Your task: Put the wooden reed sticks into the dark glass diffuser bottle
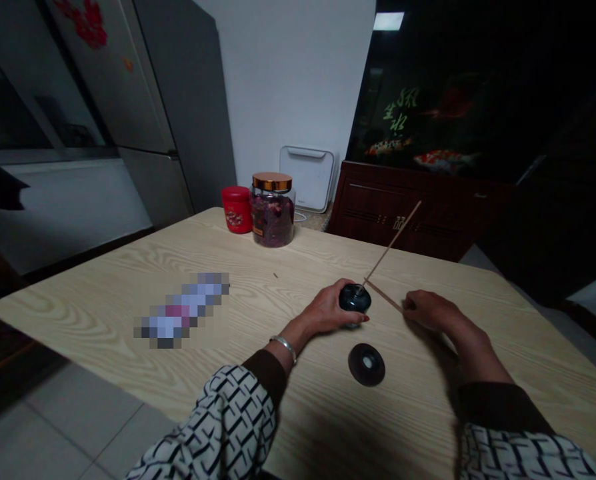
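You are gripping the small dark round holder (355, 297) with your left hand (328, 310), one thin incense stick (393, 243) already standing; your right hand (431, 310) is pinching a second thin stick (383, 295), not yet planted.

Small dark round holder (355, 297), thin stick (392, 244) slanting from it

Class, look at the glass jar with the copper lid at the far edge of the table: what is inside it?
The glass jar is filled nearly to its copper lid with dark red and pink dried pieces, perhaps petals. What lies in the middle or at the bottom is hidden by the outer pieces.
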`<act>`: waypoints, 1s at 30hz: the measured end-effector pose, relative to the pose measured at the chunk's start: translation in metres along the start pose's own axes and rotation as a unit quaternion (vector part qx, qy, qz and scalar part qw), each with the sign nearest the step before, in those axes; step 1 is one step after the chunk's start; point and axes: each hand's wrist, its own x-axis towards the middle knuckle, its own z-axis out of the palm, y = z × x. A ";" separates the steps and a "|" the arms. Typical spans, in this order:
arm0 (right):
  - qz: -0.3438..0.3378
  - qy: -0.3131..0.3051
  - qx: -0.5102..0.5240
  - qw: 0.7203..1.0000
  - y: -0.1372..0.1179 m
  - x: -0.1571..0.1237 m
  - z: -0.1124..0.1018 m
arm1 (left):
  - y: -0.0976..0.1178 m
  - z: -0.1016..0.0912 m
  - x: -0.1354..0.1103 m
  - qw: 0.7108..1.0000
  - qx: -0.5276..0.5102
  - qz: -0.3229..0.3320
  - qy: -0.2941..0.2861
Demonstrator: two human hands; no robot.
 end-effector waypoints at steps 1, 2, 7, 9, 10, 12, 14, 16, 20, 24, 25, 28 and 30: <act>-0.003 0.000 0.002 1.000 0.000 0.001 0.000 | 0.000 0.000 0.000 1.000 -0.002 0.001 0.000; -0.007 0.003 0.007 1.000 0.001 0.001 0.000 | 0.000 0.000 0.000 1.000 -0.003 0.001 -0.001; -0.063 0.033 0.104 0.992 0.008 -0.002 -0.011 | -0.002 0.001 0.001 1.000 -0.006 0.002 0.000; -0.093 0.063 0.193 0.975 0.012 -0.011 -0.028 | -0.002 0.001 0.001 1.000 -0.007 0.002 -0.001; -0.099 0.089 0.253 0.958 0.013 -0.018 -0.038 | -0.002 0.001 0.001 1.000 -0.008 0.002 -0.001; -0.091 0.171 0.394 0.899 0.012 -0.034 -0.060 | -0.003 0.001 0.001 1.000 -0.010 0.001 0.000; -0.077 0.279 0.535 0.794 0.002 -0.051 -0.080 | -0.003 0.001 0.001 1.000 -0.015 0.000 0.001; -0.083 0.369 0.639 0.670 -0.017 -0.064 -0.093 | -0.003 0.001 0.000 1.000 -0.023 0.001 0.003; -0.124 0.429 0.688 0.572 -0.060 -0.072 -0.096 | -0.003 0.001 0.001 1.000 -0.021 0.001 0.004; -0.155 0.420 0.647 0.617 -0.084 -0.065 -0.082 | -0.001 0.000 0.000 1.000 -0.013 0.003 0.001; -0.161 0.416 0.637 0.629 -0.086 -0.063 -0.079 | 0.000 0.000 0.000 1.000 -0.012 0.003 0.000; -0.169 0.399 0.618 0.657 -0.092 -0.059 -0.071 | 0.001 0.000 -0.001 1.000 -0.010 0.002 0.000; -0.172 0.387 0.613 0.667 -0.095 -0.057 -0.067 | 0.002 0.000 -0.001 1.000 -0.009 0.000 0.002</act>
